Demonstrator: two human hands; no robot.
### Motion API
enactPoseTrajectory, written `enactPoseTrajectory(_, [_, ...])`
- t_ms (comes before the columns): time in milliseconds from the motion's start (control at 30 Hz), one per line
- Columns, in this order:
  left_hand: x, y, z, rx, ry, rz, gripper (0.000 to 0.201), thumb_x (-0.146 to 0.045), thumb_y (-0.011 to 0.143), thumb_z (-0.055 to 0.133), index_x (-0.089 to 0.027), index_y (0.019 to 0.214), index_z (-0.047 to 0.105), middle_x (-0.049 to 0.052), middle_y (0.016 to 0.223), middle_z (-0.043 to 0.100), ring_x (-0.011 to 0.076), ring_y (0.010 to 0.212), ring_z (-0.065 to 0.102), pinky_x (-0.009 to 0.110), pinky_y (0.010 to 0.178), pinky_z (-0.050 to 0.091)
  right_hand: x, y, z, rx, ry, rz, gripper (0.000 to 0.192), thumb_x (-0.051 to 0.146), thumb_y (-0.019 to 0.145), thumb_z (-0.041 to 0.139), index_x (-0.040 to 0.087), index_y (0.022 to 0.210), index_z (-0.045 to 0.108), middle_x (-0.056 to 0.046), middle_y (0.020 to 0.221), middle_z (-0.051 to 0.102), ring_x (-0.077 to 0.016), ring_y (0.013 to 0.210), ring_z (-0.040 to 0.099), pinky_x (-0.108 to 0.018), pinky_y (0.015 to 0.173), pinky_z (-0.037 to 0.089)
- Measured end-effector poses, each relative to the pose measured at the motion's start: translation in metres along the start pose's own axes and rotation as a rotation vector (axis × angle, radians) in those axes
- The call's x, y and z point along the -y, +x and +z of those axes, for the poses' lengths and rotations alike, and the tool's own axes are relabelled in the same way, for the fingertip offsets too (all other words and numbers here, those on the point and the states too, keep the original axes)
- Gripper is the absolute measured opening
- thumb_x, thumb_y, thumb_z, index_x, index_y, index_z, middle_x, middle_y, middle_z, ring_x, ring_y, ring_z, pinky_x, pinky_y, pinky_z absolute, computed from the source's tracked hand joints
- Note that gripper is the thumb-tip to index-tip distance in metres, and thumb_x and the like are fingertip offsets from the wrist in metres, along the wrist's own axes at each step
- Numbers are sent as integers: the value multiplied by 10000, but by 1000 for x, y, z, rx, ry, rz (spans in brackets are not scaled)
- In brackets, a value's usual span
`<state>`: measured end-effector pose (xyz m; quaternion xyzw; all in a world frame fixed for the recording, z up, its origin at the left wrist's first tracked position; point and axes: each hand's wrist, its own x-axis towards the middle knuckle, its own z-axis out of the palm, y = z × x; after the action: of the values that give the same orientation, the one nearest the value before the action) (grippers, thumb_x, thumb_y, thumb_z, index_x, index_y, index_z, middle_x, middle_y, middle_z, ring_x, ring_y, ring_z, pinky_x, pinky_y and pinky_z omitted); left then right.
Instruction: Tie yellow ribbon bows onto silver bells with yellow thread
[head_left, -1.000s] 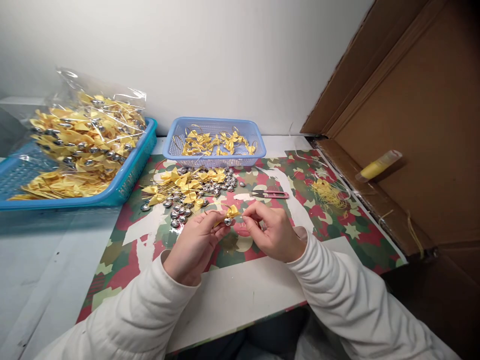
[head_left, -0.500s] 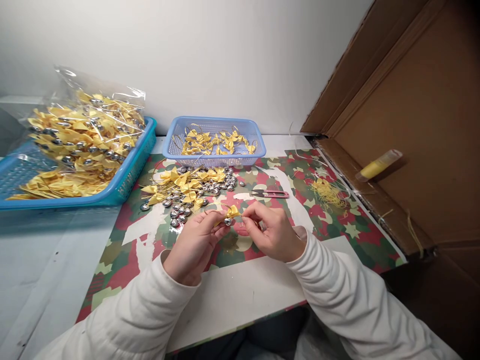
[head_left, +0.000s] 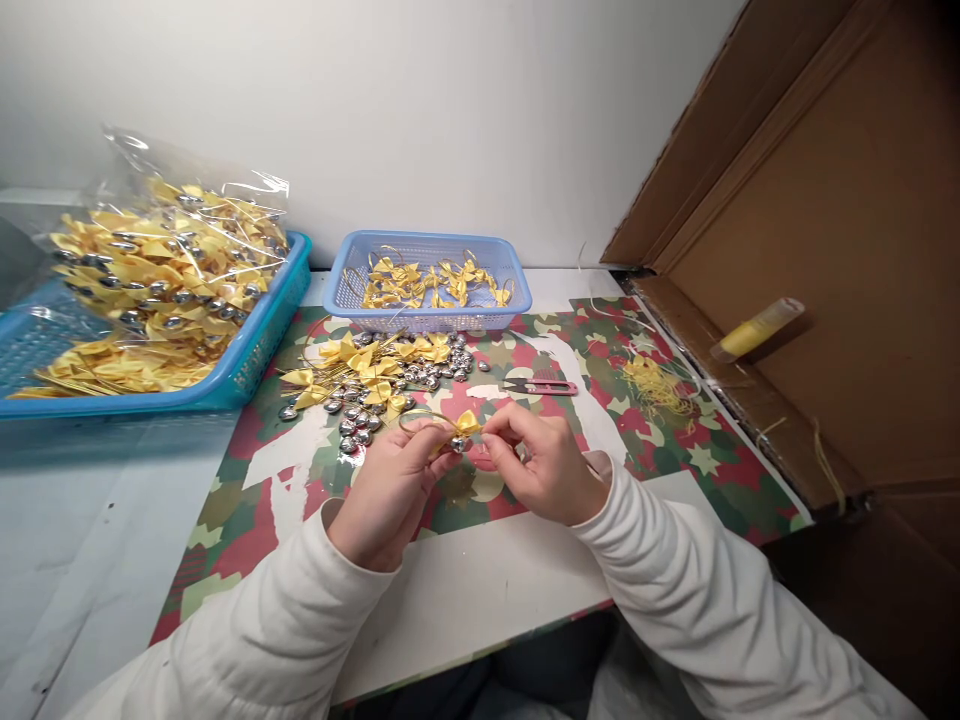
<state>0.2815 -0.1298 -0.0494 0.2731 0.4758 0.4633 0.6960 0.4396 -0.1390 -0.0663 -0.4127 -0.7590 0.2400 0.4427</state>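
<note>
Your left hand (head_left: 388,490) and right hand (head_left: 541,468) meet over the mat (head_left: 247,505), fingertips nearly touching. Between them sits the bow (head_left: 465,424), a small yellow ribbon knot with a silver bell (head_left: 457,443) hanging just under it.

Left hand: closed, thumb and forefinger pinched on the bow's left side. Right hand: closed too, fingertips pinched at the bow's right edge, apparently on a thin gold thread; the thread itself is too fine to confirm there.

Key relation: the bow lies directly between the two hands, slightly beyond the knuckles, away from your body. Neither hand is clearly nearer; both touch it. Its long axis, wing to wing, runs roughly left to right, along the line joining your fingertips. A gold loop (head_left: 420,416) arcs off to the left, over your left fingers, so the piece points leftward with its loop and downward with its bell.

Surroundings: beyond your left hand, close by, a pile (head_left: 375,375) of bows and loose bells. Beyond your right hand, the snips (head_left: 541,387), long axis left to right. Further out, a basket (head_left: 431,285) with more bows. Far left, a tray (head_left: 255,355) holding bagged pieces. Right of your right hand, thread scraps (head_left: 656,385).
</note>
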Motion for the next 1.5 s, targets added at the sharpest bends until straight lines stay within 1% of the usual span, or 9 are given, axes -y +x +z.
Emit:
enactPoseTrajectory(100, [2,0,0,42,-15,-1,144,-225,607,728,-157,527,629,-31,606,533,95,662,534,170,610,497,0,0,-1,15,2,-1,111,116,859,479,191,780,499,58,570,475,-68,461,432,-188,470,352])
enactPoseTrajectory(233, [2,-1,0,0,-27,-16,121,-234,588,751,-154,582,660,-17,664,593,106,699,564,178,625,502,1,1,-3,10,-2,-3,124,102,847,487,192,763,500,62,561,476,-62,447,407,-184,456,339])
enactPoseTrajectory(333, [1,-1,0,-30,-24,-30,151,-247,568,777,-150,611,669,-6,691,623,117,720,578,190,643,506,1,1,-3,2,-8,-6,126,100,843,495,190,755,501,65,557,469,-59,442,397,-183,450,330])
enactPoseTrajectory(667, [2,-1,-1,-42,-16,-34,206,-289,562,786,-142,631,659,6,695,633,127,711,581,212,655,508,1,1,-4,-1,-14,-11,130,80,830,500,179,746,509,71,546,441,-49,435,375,-178,447,310])
enactPoseTrajectory(800, [1,-1,1,-64,19,-18,189,-273,543,773,-142,596,649,1,674,608,125,714,568,200,642,502,2,2,-4,12,-17,-16,132,84,832,493,178,741,506,67,551,435,-52,441,377,-181,455,314])
enactPoseTrajectory(1000, [4,1,-1,-41,106,50,176,-235,550,731,-137,480,602,-4,644,549,110,685,520,186,606,490,1,1,-3,29,-24,-10,136,87,836,485,182,741,505,72,547,410,-50,431,351,-182,441,299])
enactPoseTrajectory(1133, [5,1,-1,-51,70,36,132,-222,530,742,-136,510,645,10,664,591,125,695,553,201,608,497,1,2,-3,18,-23,-21,132,84,836,487,182,749,508,70,552,426,-51,439,368,-180,451,311])
enactPoseTrajectory(1300, [4,0,0,-114,7,37,132,-205,501,771,-148,557,665,6,702,622,130,711,578,213,628,503,2,3,-5,3,-29,-27,131,85,833,493,182,749,517,67,548,447,-55,442,383,-182,455,322])
enactPoseTrajectory(1500, [4,0,-1,-31,25,8,205,-288,538,813,-136,585,684,15,691,623,130,701,575,221,644,499,3,5,-7,18,2,-28,145,62,823,492,182,748,524,59,561,505,-54,439,386,-183,446,319])
